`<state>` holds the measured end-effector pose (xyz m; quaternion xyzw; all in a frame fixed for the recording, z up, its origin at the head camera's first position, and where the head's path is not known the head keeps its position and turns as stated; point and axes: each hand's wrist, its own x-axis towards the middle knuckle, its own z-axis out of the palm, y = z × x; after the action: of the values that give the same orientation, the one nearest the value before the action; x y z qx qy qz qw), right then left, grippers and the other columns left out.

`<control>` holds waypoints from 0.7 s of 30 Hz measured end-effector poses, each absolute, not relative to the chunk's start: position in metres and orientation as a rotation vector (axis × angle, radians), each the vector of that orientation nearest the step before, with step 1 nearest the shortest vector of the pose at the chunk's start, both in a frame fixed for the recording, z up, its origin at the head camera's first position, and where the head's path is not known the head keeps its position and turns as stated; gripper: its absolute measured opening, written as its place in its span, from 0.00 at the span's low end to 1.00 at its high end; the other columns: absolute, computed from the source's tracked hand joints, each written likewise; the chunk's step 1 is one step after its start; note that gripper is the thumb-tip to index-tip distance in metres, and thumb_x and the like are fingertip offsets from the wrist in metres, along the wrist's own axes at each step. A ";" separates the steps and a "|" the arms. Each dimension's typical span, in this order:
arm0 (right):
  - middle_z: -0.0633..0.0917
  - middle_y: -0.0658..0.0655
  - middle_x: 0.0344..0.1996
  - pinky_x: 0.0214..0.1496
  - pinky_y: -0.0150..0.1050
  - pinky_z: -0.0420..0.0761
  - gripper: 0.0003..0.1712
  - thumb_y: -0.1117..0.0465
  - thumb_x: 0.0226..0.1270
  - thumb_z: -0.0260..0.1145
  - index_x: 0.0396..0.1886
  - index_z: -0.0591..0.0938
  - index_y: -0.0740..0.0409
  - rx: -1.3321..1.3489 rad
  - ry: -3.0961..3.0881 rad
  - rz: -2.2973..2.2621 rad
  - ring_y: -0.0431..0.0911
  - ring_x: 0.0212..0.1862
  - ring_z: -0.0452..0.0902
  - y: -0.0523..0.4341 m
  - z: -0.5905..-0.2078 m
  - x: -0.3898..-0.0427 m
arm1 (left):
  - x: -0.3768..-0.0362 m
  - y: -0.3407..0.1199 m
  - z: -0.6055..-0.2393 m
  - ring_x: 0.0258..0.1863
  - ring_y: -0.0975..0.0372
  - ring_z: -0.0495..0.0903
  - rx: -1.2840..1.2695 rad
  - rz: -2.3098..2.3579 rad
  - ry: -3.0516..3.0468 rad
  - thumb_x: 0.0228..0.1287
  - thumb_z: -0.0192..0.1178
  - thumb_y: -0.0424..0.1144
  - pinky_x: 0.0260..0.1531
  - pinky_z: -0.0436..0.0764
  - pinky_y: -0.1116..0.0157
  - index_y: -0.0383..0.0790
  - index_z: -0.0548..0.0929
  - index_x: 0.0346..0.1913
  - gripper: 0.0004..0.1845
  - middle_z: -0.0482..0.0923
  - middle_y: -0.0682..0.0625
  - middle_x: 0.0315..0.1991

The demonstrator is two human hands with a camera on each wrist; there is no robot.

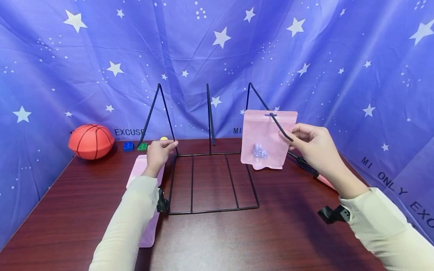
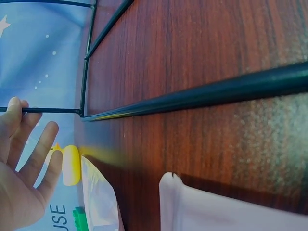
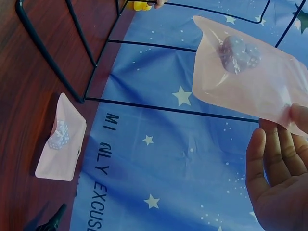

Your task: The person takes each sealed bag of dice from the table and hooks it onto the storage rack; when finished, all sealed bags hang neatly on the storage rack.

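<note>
A black wire display rack with three angled prongs stands on the table. My left hand pinches its left upright between thumb and fingertips; in the left wrist view the other fingers of that hand are spread. Between thumb and fingers, my right hand holds the right edge of a pink zip pouch. The rack's right prong passes at the slot in the pouch's top. Small purple beads or blocks show through its front. The right wrist view shows the pouch tilted, thumb on its edge.
More pink pouches lie left of the rack, partly under my left arm. Another pouch lies by the rack's right side. At the back left are a red ball, a blue brick and a green brick. A black cable lies right.
</note>
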<state>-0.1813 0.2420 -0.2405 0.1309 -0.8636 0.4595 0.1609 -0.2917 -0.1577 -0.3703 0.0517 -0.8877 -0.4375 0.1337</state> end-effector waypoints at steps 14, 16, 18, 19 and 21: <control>0.88 0.36 0.25 0.19 0.33 0.63 0.17 0.56 0.73 0.68 0.32 0.83 0.68 0.379 -2.456 1.324 0.37 0.27 0.86 0.233 -0.236 -0.209 | -0.292 -0.158 -0.370 0.45 0.48 0.88 0.146 -1.285 -2.592 0.72 0.64 0.48 0.50 0.77 0.51 0.39 0.88 0.55 0.18 0.88 0.38 0.40; 0.88 0.36 0.24 0.20 0.31 0.64 0.17 0.55 0.73 0.68 0.33 0.83 0.68 0.367 -2.450 1.336 0.37 0.27 0.85 0.233 -0.235 -0.213 | -0.292 -0.158 -0.370 0.45 0.48 0.88 0.146 -1.276 -2.590 0.72 0.64 0.48 0.50 0.77 0.50 0.40 0.89 0.54 0.18 0.89 0.39 0.40; 0.87 0.37 0.24 0.24 0.30 0.67 0.17 0.55 0.73 0.68 0.34 0.83 0.68 0.369 -2.445 1.345 0.36 0.27 0.84 0.232 -0.234 -0.217 | -0.291 -0.158 -0.370 0.45 0.48 0.88 0.144 -1.269 -2.589 0.72 0.64 0.49 0.50 0.77 0.50 0.40 0.89 0.54 0.18 0.89 0.39 0.40; 0.87 0.37 0.24 0.25 0.28 0.70 0.17 0.55 0.73 0.68 0.35 0.84 0.68 0.369 -2.440 1.355 0.36 0.27 0.84 0.232 -0.234 -0.219 | -0.291 -0.158 -0.370 0.44 0.48 0.88 0.146 -1.267 -2.588 0.72 0.64 0.49 0.49 0.77 0.50 0.40 0.89 0.54 0.18 0.89 0.39 0.40; 0.85 0.38 0.21 0.24 0.28 0.70 0.16 0.56 0.73 0.68 0.36 0.83 0.68 0.379 -2.437 1.376 0.34 0.26 0.82 0.231 -0.232 -0.224 | -0.291 -0.158 -0.371 0.44 0.49 0.88 0.150 -1.265 -2.589 0.72 0.64 0.49 0.49 0.77 0.50 0.40 0.89 0.54 0.18 0.89 0.39 0.39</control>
<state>-0.2239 0.2309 -0.2322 0.1327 -0.8520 0.4812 0.1578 -0.2912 -0.1582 -0.3706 0.0515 -0.8899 -0.4349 0.1275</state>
